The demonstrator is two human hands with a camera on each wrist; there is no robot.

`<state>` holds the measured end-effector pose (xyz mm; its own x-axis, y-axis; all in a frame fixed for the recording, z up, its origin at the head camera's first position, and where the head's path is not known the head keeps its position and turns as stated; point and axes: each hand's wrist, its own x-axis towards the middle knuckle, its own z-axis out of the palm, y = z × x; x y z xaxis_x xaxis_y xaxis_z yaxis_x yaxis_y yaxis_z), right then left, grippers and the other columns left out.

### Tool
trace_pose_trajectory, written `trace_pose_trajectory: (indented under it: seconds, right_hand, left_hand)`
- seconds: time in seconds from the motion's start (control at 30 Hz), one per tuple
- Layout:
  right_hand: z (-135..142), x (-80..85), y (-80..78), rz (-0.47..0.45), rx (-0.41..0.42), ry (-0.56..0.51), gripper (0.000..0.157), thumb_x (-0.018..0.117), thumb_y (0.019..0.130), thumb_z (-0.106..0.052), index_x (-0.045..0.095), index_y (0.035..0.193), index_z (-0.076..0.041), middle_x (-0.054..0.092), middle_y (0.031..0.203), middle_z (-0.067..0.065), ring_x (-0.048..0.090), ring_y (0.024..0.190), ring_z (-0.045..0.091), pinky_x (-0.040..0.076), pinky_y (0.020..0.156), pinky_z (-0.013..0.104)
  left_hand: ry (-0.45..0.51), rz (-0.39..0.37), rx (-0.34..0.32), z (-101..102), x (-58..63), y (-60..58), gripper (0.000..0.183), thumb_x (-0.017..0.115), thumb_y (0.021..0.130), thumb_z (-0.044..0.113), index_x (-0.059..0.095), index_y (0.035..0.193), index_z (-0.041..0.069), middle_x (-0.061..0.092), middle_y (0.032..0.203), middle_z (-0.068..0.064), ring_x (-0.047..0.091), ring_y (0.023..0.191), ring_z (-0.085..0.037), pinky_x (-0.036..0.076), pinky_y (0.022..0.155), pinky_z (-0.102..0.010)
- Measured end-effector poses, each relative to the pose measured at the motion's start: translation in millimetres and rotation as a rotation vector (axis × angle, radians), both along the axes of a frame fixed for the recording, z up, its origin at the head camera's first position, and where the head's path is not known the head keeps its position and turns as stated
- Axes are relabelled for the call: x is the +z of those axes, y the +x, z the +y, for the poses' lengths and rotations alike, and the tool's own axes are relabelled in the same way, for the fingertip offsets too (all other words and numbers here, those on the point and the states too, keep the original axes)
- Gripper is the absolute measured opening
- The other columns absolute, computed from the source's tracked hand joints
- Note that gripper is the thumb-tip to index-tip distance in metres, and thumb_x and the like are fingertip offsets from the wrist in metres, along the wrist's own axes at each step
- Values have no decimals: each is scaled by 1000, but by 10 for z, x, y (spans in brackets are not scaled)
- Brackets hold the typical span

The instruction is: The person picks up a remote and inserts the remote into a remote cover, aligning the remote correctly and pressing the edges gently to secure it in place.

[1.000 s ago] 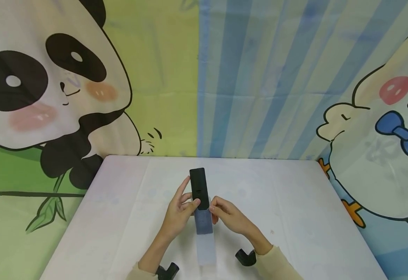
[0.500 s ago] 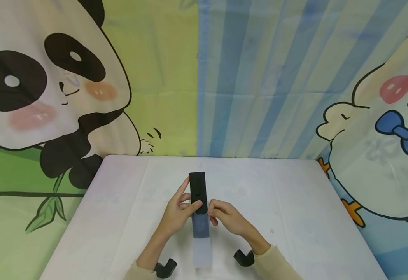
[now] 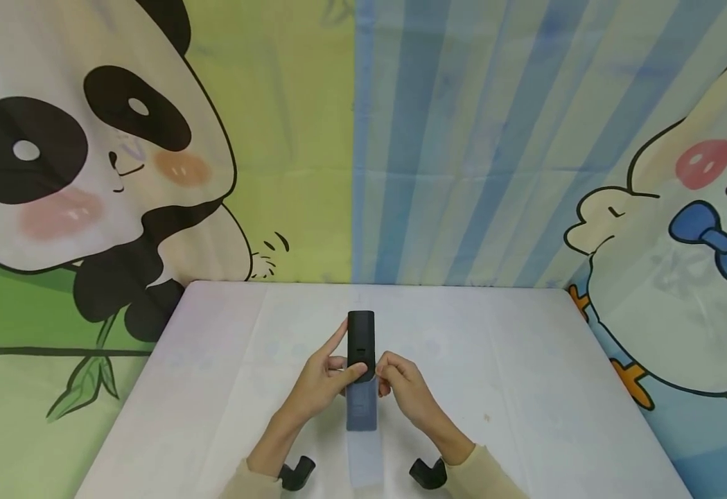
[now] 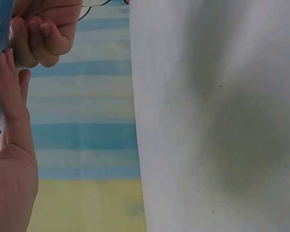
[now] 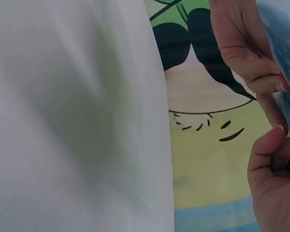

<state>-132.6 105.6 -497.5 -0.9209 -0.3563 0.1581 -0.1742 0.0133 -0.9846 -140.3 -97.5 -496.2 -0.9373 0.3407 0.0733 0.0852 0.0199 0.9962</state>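
A long black rectangular item [image 3: 361, 339], with a small slot on its face, stands upright in the head view. Below it runs a blue-grey section [image 3: 361, 405], then a pale translucent strip [image 3: 365, 457] down toward the table. My left hand [image 3: 319, 381] holds the item, thumb across its front, index finger extended up its left edge, other fingers behind. My right hand [image 3: 407, 388] pinches the right edge with curled fingers, where black meets blue-grey. Both wrist views show shiny blue plastic [image 5: 285, 63] between the hands; the pinched bit itself is mostly hidden.
A white-covered table [image 3: 494, 360] lies beneath the hands. Black angled pieces [image 3: 297, 473] sit at both cuffs. Behind the table hangs a cloth backdrop [image 3: 463, 138] with a panda, stripes and a white bird.
The black item has lowered slightly and gone from a slight lean to nearly upright. Both hands keep their places on it and move along with it.
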Motion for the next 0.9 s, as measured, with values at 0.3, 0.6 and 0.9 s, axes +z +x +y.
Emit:
trace_pose_trajectory:
  seconds: [0.3, 0.6, 0.9]
  right_hand:
    - [7, 38, -57, -21, 51, -59, 24, 44, 103, -4, 51, 82, 4, 51, 72, 11, 53, 65, 18, 49, 64, 29]
    - [82, 53, -138, 137, 184, 81, 16, 50, 106, -7, 57, 92, -4, 56, 79, 16, 54, 67, 29, 49, 64, 34]
    - [72, 170, -235, 102, -30, 59, 33, 55, 105, -10, 51, 138, -6, 65, 108, 12, 61, 90, 24, 52, 78, 33]
  left_hand:
    - [0, 4, -18, -48, 41, -2, 85, 74, 94, 27, 20, 158, 42, 71, 79, -11, 65, 58, -24, 56, 62, -52]
    - [84, 45, 69, -93, 26, 30, 86, 75, 92, 17, 25, 157, 43, 68, 80, -13, 59, 54, -16, 53, 58, -32]
    - [18, 42, 7, 52, -49, 95, 85, 76, 92, 22, 26, 156, 45, 73, 93, -6, 69, 65, -20, 50, 59, -26]
